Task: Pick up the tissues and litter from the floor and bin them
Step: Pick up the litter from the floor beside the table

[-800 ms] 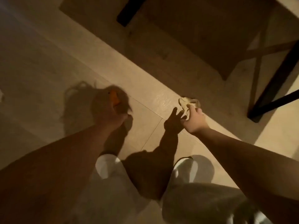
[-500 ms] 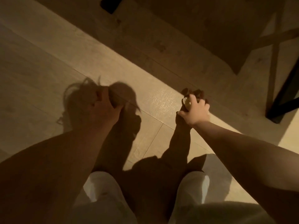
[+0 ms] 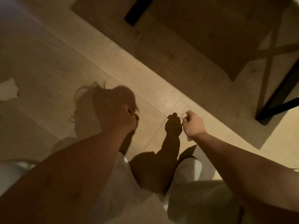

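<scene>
Floor: pale wood-look planks, seams running on the diagonal; it carries everything listed here. No bin shows on it.

Table: brown top filling the far right corner of the view, black legs coming down to the floor at the right edge. It stands clear of the work; nothing visible under it needs collecting, as far as the dim light lets me tell.

Person: bent over the planks, pale trouser legs and both bare forearms reaching down and forward, presumably so both hands can gather at once.

Left hand: in deep shadow, curled into a fist above the floor, just left of the middle seam. I cannot tell from here whether it encloses anything.

Right hand: well lit, fingers folded tight, raised off the floor and near the left hand but apart from it. Probably kept closed so the load survives the walk to a bin.

Tissue on floor: white crumpled piece at the left edge, well apart from both hands. Judged the next pick.

Tissue in hand: small white wad, only a corner showing past the right knuckles, squeezed small to fit the fist.
</scene>
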Tool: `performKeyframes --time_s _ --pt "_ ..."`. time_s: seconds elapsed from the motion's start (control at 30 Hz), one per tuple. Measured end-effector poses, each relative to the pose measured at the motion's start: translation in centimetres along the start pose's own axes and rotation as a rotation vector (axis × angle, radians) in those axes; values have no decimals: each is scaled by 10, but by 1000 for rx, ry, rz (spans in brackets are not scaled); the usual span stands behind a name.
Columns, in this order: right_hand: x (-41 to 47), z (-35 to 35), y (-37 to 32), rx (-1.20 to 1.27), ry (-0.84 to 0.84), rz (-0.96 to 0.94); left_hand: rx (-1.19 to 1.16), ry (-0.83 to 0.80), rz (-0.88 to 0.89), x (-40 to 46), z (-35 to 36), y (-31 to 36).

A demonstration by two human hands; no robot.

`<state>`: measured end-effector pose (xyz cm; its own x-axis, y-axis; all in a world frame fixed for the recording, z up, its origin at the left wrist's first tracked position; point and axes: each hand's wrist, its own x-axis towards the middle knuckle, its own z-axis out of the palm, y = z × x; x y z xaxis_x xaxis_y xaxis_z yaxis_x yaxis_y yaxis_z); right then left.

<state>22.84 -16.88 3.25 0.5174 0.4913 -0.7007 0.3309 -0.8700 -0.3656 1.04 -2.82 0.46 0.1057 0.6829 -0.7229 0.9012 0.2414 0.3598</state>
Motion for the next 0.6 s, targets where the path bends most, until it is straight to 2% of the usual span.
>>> performKeyframes --time_s 0.13,0.33,0.5,0.6 --pt "-88 -52 -45 8 -4 -46 -267 -47 -116 -84 -46 7" --pt "-245 -144 -140 -27 -111 -95 -487 -70 -268 -270 -183 43" --pt "-367 -190 -233 66 -285 -162 -748 73 -327 -403 -278 45" --pt "-413 -194 -279 53 -355 -218 -829 158 -369 -439 -312 17"
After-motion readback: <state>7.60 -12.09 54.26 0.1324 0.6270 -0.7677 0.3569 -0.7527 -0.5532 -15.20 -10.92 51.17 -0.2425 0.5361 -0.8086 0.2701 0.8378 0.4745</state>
